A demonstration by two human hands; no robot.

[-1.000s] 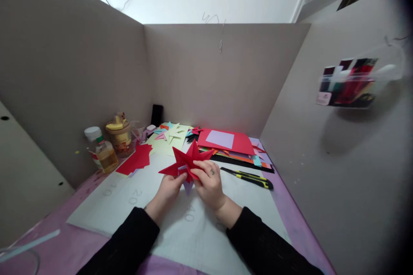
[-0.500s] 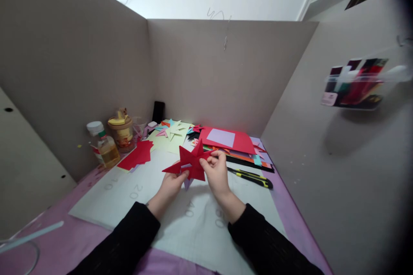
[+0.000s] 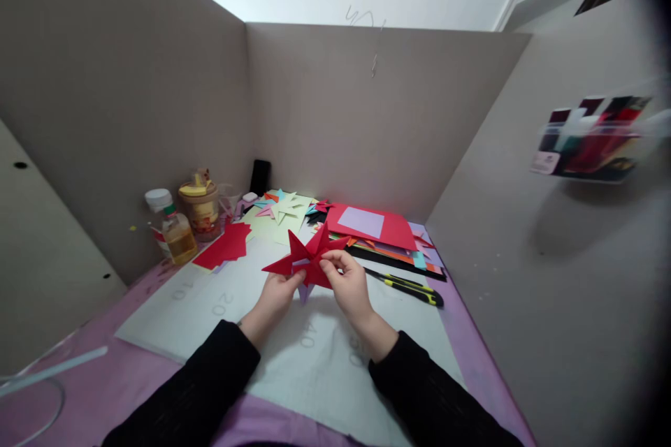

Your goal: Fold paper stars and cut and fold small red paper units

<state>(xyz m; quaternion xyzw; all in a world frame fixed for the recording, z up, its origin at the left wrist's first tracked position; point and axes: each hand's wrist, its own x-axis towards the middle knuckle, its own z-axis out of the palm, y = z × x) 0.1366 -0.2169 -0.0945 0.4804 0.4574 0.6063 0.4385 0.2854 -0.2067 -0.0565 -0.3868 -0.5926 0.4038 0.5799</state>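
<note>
A red folded paper star (image 3: pixel 307 257) is held just above the white cutting mat (image 3: pixel 210 307), with a lilac paper tip showing beneath it. My left hand (image 3: pixel 277 297) pinches its lower left side. My right hand (image 3: pixel 350 284) grips its right side with thumb and fingers. Both arms wear black sleeves.
A yellow-and-black utility knife (image 3: pixel 409 286) lies right of my hands. Stacked coloured paper sheets (image 3: pixel 377 230) and cut stars (image 3: pixel 283 213) lie behind. Red paper pieces (image 3: pixel 225 248), an oil bottle (image 3: pixel 175 234) and a jar (image 3: pixel 202 209) stand at the left. Grey partition walls enclose the desk.
Both hands have turned the red star slightly and shifted it a little away from me; my right fingers have regripped its right edge.
</note>
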